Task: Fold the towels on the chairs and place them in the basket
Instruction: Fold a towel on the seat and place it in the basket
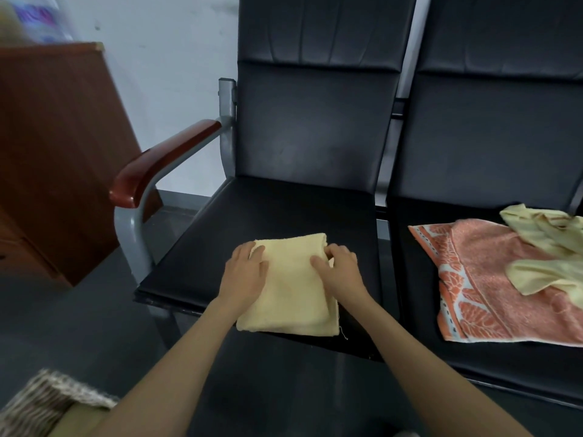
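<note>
Your left hand (pixel 246 272) lay flat on the left edge of the folded yellow towel (pixel 293 298), fingers nearly straight. Your right hand (pixel 339 272) pinched its right edge, fingers curled, thumb on top. The towel sat at the front of the left chair seat (pixel 252 209); the orange towel (pixel 492 279) lay under crumpled yellow towels (pixel 542 231) on the next seat, and the basket (pixel 41 402) was at lower left.

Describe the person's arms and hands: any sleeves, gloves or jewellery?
Both forearms are bare down to the frame's lower edge, with no sleeves showing. The left hand and right hand wear no gloves, and no rings, watch or bracelets are visible.
</note>
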Motion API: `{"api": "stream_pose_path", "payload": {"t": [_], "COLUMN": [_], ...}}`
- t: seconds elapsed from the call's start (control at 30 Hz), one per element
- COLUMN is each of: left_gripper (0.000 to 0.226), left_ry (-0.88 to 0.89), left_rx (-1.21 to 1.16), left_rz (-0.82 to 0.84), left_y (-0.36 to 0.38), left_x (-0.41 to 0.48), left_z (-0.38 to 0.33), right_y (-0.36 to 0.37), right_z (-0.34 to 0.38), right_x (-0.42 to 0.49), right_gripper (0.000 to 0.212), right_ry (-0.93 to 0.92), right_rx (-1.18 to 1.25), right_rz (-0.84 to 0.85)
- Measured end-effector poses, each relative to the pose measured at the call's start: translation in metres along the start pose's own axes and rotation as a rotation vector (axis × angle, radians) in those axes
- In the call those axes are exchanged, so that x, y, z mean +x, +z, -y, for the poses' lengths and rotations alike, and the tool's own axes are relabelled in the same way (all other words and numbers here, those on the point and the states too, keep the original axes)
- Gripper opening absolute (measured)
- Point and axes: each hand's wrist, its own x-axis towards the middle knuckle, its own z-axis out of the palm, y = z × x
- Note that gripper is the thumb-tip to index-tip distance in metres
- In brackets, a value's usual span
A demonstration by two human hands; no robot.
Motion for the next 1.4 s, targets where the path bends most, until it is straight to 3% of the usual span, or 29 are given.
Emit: {"api": "stream_pose_path", "payload": {"t": [0.13,0.23,0.3,0.4,0.5,0.6,0.7,0.87,1.0,1.17,1.4], "left_gripper": [0.052,0.057,0.057,0.057,0.057,0.056,0.055,0.055,0.066,0.056,0.05], "left_ry": [-0.007,-0.028,-0.03,-0.026,-0.022,-0.041,-0.068,-0.07,-0.174,-0.302,-0.221], "left_rx": [0.027,0.049,0.064,0.095,0.112,0.07,0.049,0.077,-0.019,-0.068,0.094], "left_rz": [0.205,0.254,0.25,0.237,0.227,0.235,0.224,0.17,0.039,-0.058,-0.041], "left_y": [0.019,0.031,0.032,0.034,0.037,0.037,0.038,0.039,0.041,0.039,0.04], "left_x": [-0.008,-0.011,-0.01,-0.012,-0.012,-0.011,-0.011,-0.013,-0.017,-0.017,-0.02], "left_z": [-0.01,-0.012,-0.012,-0.012,-0.013,-0.011,-0.008,-0.008,-0.01,-0.012,-0.038], "right_y": [0.001,0.0,-0.003,-0.003,0.012,0.035,0.049,0.037,0.034,0.027,0.011], "right_z": [-0.023,-0.032,-0.029,-0.02,-0.01,-0.007,-0.016,-0.031,-0.035,-0.037,-0.042], "right_x": [-0.003,-0.002,0.001,0.003,0.004,0.004,0.002,-0.002,-0.011,-0.013,-0.012], "right_gripper": [0.014,0.018,0.032,0.054,0.044,0.042,0.052,0.056,0.067,0.093,0.087], "right_ry": [0.111,0.178,0.174,0.006,-0.195,-0.259,-0.199,-0.101,-0.001,0.156,0.204], "right_rx": [-0.232,-0.177,-0.174,-0.324,-0.327,-0.387,-0.557,-0.643,-0.642,-0.633,-0.649], "right_rz": [0.095,0.108,0.075,-0.031,-0.003,0.105,0.236,0.256,0.116,0.0,-0.028]}}
